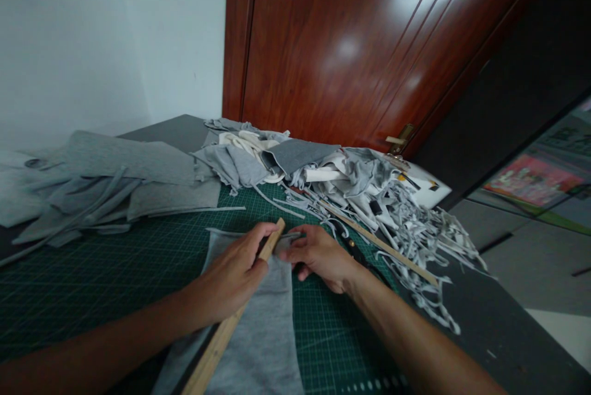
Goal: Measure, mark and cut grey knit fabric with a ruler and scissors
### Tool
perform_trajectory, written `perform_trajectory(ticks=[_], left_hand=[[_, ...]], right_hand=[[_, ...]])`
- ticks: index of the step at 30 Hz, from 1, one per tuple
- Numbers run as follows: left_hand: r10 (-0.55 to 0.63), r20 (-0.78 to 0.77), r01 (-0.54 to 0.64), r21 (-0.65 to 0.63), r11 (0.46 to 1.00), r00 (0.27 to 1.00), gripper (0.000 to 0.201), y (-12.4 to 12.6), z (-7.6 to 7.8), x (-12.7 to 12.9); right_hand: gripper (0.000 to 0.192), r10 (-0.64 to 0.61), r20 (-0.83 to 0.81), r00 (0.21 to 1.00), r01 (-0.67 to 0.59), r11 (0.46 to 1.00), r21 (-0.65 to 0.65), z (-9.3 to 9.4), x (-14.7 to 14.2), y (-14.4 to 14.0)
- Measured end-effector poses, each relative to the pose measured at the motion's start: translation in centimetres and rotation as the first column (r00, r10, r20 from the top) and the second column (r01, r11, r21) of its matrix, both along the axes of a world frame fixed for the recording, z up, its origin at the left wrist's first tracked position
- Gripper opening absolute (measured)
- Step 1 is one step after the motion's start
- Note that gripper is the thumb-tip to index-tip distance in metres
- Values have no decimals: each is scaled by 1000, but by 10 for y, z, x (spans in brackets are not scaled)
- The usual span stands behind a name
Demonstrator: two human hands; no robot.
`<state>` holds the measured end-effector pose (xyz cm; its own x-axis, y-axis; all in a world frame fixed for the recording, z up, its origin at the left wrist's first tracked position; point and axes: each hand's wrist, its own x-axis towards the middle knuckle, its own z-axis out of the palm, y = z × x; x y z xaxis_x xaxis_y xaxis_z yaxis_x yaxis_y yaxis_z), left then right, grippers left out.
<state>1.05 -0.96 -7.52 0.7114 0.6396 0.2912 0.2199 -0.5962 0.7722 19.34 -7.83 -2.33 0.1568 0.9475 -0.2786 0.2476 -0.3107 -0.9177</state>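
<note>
The left hand (235, 272) is gripping the wooden ruler (226, 327), pressing it along the grey fabric strip (265, 333) on the green cutting mat (115, 272). The right hand (318, 256) is pinching the strip's far edge, fingers curled. Bare mat is lying left; grey scraps (415, 229) and scissors (353, 250) are crowding the right, with folded cloth (129, 179) piling far.

We are seeing the wooden ruler (221, 336) running out past the bottom edge. The left hand (233, 275) is covering its middle. The grey fabric strip (265, 333) is also being cut off below. Whatever the right hand (321, 256) is pinching is staying hidden under its fingers.
</note>
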Motion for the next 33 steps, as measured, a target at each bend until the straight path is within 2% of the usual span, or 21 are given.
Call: perform_trajectory(ticks=[3, 7, 13, 16, 19, 23, 27, 33], left_hand=[[6, 2, -6, 77, 997, 1000, 50, 1, -1, 0], [-20, -25, 24, 186, 982, 999, 48, 0, 0, 0], [39, -131, -4, 257, 966, 991, 48, -4, 2, 3], [57, -176, -7, 272, 962, 983, 48, -5, 3, 4], [59, -185, -4, 280, 960, 981, 48, -6, 1, 5], [44, -137, -5, 278, 961, 990, 47, -6, 0, 5], [39, -131, -3, 262, 965, 991, 51, -5, 1, 4], [48, -92, -29, 198, 980, 995, 50, -3, 3, 4]], right_hand=[[16, 21, 53, 998, -22, 1000, 11, -3, 4, -7], [27, -37, 220, 975, 17, 996, 92, -17, 9, -11], [30, -183, 538, 823, 52, 967, 250, -31, 5, -21], [24, -198, 659, 725, -23, 950, 311, -35, 1, -30], [10, -160, 760, 630, -181, 922, 343, -38, -1, -38], [21, -65, 837, 544, -369, 877, 308, -40, -2, -46], [16, -98, 851, 515, -349, 883, 313, -36, -2, -50], [35, -76, 886, 458, -359, 896, 262, -36, -6, -51]])
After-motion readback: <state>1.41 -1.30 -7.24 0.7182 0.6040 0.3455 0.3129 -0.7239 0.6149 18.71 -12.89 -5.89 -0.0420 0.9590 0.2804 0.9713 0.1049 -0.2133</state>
